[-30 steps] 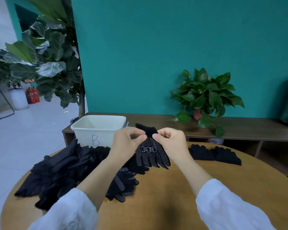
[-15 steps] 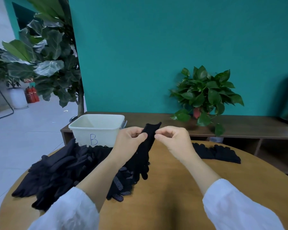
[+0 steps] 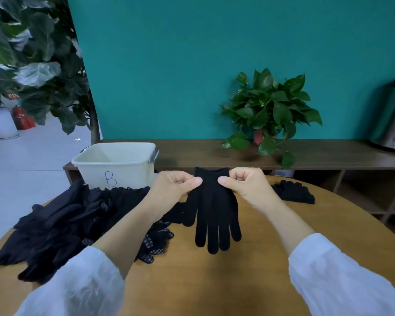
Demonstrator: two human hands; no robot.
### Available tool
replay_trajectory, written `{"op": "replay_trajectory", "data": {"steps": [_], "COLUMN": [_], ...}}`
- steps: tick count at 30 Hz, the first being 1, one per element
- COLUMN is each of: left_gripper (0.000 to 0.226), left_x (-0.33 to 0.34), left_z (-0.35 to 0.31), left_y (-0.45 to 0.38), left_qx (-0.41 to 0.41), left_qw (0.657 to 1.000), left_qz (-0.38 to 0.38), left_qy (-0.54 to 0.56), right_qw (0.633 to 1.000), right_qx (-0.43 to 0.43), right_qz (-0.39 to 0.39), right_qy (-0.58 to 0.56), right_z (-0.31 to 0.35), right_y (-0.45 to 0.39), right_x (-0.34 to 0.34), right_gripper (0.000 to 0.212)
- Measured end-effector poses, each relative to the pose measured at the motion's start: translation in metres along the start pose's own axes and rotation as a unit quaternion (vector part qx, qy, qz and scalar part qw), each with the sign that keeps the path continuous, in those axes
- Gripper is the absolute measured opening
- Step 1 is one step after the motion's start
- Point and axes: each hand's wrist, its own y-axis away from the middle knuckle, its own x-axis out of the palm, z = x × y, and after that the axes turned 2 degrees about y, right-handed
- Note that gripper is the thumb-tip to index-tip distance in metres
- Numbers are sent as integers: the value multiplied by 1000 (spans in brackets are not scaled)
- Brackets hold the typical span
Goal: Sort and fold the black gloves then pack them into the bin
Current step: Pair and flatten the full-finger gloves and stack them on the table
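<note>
— What are you doing with that glove [image 3: 214,208]?

— I'm holding it up by the cuff, just above the table [image 3: 249,270], with its fingers hanging down toward me. My left hand [image 3: 173,187] is pinching one cuff corner between thumb and forefinger, and my right hand [image 3: 245,184] is pinching the other the same way.

— How are you getting it ready to fold?

— I'm keeping the cuff stretched level so the fabric hangs flat and the fingers fall straight. I'm thinking it wants lowering fingertips first, so nothing bunches underneath, then folding cuff over fingers.

— Where is everything else?

— The loose pile of gloves [image 3: 62,229] is lying to my left, some showing dotted palms. A smaller stack [image 3: 294,193] is sitting to my right, well apart from the pile. The bin [image 3: 116,165] marked B is standing behind the pile at the far edge; I can't see anything in it from here.

— What's changing from half a second ago?

— Then the glove was hanging twisted, narrow, over by the pile. Now it's spreading open, plain back facing me, and my hands are standing further apart.
</note>
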Motion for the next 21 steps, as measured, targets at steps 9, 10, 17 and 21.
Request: {"op": "replay_trajectory", "data": {"steps": [9, 10, 17, 21], "left_gripper": [19, 18, 12, 11], "left_x": [40, 42, 57, 60], "left_z": [24, 28, 35, 46], "left_y": [-46, -55, -106, -94], "left_qx": [-28, -27, 0, -8], "left_qw": [998, 998, 1000, 999], "left_qz": [21, 21, -25, 8], "left_qy": [-50, -54, -19, -50], "right_qw": [999, 999, 996, 996], "right_qx": [37, 40, 27, 45], "right_qz": [-8, -13, -72, -56], "right_qy": [22, 26, 46, 53], "right_z": [-47, -53, -63, -78], "right_y": [-19, -24, -54, -40], "right_x": [-33, -36, -57, -61], "right_gripper": [50, 50, 39, 34]}}
